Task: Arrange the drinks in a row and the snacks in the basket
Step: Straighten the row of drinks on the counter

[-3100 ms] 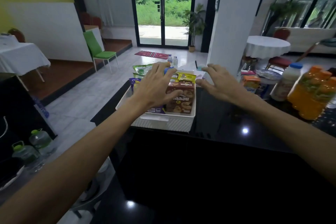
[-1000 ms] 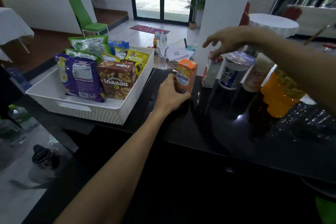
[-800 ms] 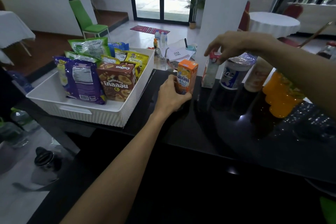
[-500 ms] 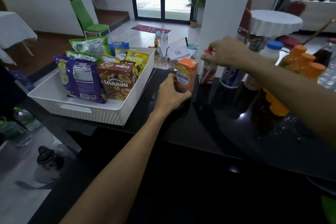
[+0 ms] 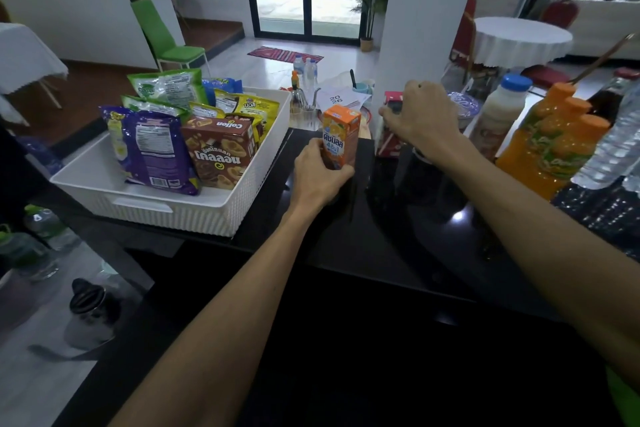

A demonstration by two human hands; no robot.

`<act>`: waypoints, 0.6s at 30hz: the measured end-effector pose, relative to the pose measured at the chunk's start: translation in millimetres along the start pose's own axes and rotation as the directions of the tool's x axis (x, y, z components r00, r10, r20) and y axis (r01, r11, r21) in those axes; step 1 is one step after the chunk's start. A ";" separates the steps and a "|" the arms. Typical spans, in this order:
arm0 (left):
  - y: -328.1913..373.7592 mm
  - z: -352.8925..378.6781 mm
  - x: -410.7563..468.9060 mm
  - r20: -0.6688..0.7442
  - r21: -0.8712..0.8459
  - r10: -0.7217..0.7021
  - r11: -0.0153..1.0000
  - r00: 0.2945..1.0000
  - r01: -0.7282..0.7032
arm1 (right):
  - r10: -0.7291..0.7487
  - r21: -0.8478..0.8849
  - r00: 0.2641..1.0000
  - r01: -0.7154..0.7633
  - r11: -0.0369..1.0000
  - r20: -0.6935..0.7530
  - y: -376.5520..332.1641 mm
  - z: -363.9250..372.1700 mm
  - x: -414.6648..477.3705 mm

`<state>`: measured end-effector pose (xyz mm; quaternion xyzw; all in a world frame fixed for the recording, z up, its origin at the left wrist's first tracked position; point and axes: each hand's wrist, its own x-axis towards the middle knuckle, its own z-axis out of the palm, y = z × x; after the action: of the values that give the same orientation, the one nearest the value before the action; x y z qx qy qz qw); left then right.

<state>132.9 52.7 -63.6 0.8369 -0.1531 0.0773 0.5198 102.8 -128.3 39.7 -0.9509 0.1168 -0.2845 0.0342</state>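
Observation:
My left hand (image 5: pixel 320 172) grips the base of an upright orange drink carton (image 5: pixel 341 133) on the black counter (image 5: pixel 363 253). My right hand (image 5: pixel 420 116) is closed on a red drink carton (image 5: pixel 389 142) just to its right. Further right stand a white milk bottle with a blue cap (image 5: pixel 504 107), a pack of orange juice bottles (image 5: pixel 554 142) and a clear water bottle (image 5: pixel 613 149). A foil-lidded cup (image 5: pixel 464 107) sits behind my right hand, mostly hidden. The white basket (image 5: pixel 173 208) on the left holds a purple bag (image 5: pixel 149 149), a brown Collon box (image 5: pixel 221 149) and several other snack packs.
A white pillar (image 5: pixel 426 10) rises behind the cartons. Small bottles and papers (image 5: pixel 339 99) lie beyond the counter's far edge. Water bottles (image 5: pixel 38 239) and a dark kettle (image 5: pixel 88 308) stand on the floor at the left. The counter's near part shows bare black surface.
My right hand has dropped from above the foil-lidded cup and closed on the red carton. My left hand has stayed on the orange carton. Earlier, both hands were at the basket.

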 end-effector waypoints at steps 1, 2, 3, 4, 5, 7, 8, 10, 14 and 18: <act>0.2 0.2 0.0 0.000 0.001 -0.001 1.000 1.000 0.001 | 0.002 0.010 1.000 -0.002 1.000 0.011 0.9 -0.8 0.6; 0.8 0.3 0.0 -0.003 0.002 0.001 1.000 1.000 -0.001 | -0.001 0.010 1.000 0.001 1.000 0.018 1.5 -1.5 1.4; 1.2 0.2 -0.1 -0.008 0.001 0.004 1.000 1.000 -0.004 | -0.006 0.001 1.000 0.006 1.000 0.022 1.6 -2.0 2.1; 1.2 0.1 -0.1 -0.011 0.000 0.006 1.000 1.000 -0.006 | -0.012 -0.012 1.000 0.013 1.000 0.027 1.5 -2.3 2.6; 1.1 0.1 -0.1 -0.011 -0.001 0.006 1.000 1.000 -0.006 | -0.020 -0.025 0.999 0.020 0.999 0.037 1.6 -2.4 3.1; 0.6 0.1 -0.1 -0.006 -0.002 0.007 1.000 1.000 -0.007 | -0.040 -0.062 0.998 0.043 0.997 0.055 3.2 -2.0 5.8; 0.2 0.0 0.1 -0.004 -0.004 0.008 1.000 1.000 -0.008 | -0.053 -0.097 0.997 0.059 0.994 0.065 5.1 -2.7 8.4; -0.1 -0.1 0.2 0.000 -0.010 0.009 1.000 1.000 -0.009 | -0.094 -0.181 0.988 0.116 0.977 0.123 10.1 -6.1 17.4; -0.2 -1.4 -0.2 0.024 -0.030 0.005 1.000 1.000 -0.005 | -0.213 -0.226 0.897 0.316 0.921 0.386 16.8 -17.5 39.8; -1.5 -1.3 -0.3 0.036 -0.051 0.003 0.999 0.999 -0.001 | -0.284 -0.198 0.841 0.409 0.891 0.460 16.6 -20.4 51.4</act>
<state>133.2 54.5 -64.3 0.8246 -0.1652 0.0585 0.5379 129.9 -156.8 82.0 -0.9892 -0.0289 -0.0549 -0.1330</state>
